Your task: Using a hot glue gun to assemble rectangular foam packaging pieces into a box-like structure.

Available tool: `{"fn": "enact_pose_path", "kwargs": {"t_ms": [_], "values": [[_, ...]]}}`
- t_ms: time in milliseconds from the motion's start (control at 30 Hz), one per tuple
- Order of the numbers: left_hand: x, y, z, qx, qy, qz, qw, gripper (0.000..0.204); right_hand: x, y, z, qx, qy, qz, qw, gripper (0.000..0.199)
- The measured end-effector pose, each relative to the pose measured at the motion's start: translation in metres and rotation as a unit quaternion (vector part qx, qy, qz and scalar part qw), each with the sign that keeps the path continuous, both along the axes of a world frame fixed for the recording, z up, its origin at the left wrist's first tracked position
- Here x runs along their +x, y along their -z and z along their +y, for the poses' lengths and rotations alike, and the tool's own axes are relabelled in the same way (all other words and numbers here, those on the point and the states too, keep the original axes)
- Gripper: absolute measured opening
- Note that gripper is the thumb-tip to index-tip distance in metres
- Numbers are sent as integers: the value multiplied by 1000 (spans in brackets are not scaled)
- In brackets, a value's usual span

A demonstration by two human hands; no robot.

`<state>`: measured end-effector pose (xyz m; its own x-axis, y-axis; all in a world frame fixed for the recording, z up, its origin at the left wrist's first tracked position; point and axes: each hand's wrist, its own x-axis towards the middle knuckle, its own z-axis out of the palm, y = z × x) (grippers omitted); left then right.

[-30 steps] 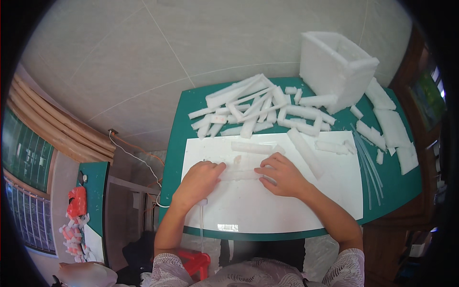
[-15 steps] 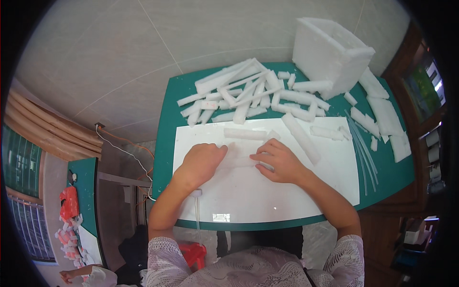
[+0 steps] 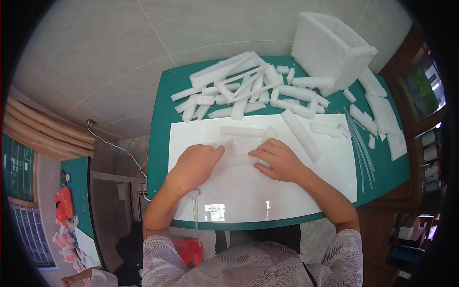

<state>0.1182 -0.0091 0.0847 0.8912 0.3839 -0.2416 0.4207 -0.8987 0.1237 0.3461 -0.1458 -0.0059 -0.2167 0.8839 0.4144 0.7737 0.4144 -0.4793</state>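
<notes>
A white foam strip (image 3: 237, 160) lies low over the glossy white board (image 3: 258, 196), between my two hands. My left hand (image 3: 197, 165) is closed at its left end, thumb and forefinger together; its other fingers are hidden. At the right end, my right hand (image 3: 277, 160) has bent fingers pressing the strip. Just beyond lies another foam strip (image 3: 242, 131), with a small foam block (image 3: 270, 134) near my right fingertips. The white pieces blend into the board, so whether they touch is hard to make out.
A heap of foam strips and frames (image 3: 244, 86) covers the back of the green table (image 3: 160, 153). A white foam box (image 3: 330, 52) stands at the back right. Thin clear rods (image 3: 362, 153) lie along the right. A tool with a clear shaft (image 3: 195, 205) overhangs the front edge.
The whole view has shifted slightly, and reflections on the board have moved. Both hands keep nearly the same grip and place at the foam strip.
</notes>
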Motion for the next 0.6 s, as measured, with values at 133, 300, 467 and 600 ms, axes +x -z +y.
{"fn": "enact_pose_path", "kwargs": {"t_ms": [133, 300, 467, 600], "values": [[-2, 2, 2, -5, 5, 8, 1000, 25, 0, 0, 1, -11, 15, -7, 1000, 33], [3, -1, -1, -15, -11, 28, 999, 27, 3, 9, 1, 22, 8, 3, 1000, 30], [1, 1, 1, -25, -14, 21, 999, 27, 1, 9, 3, 23, 12, 10, 1000, 27], [0, -2, 3, -30, -20, 12, 999, 27, 0, 6, 6, 27, 13, 22, 999, 25]]}}
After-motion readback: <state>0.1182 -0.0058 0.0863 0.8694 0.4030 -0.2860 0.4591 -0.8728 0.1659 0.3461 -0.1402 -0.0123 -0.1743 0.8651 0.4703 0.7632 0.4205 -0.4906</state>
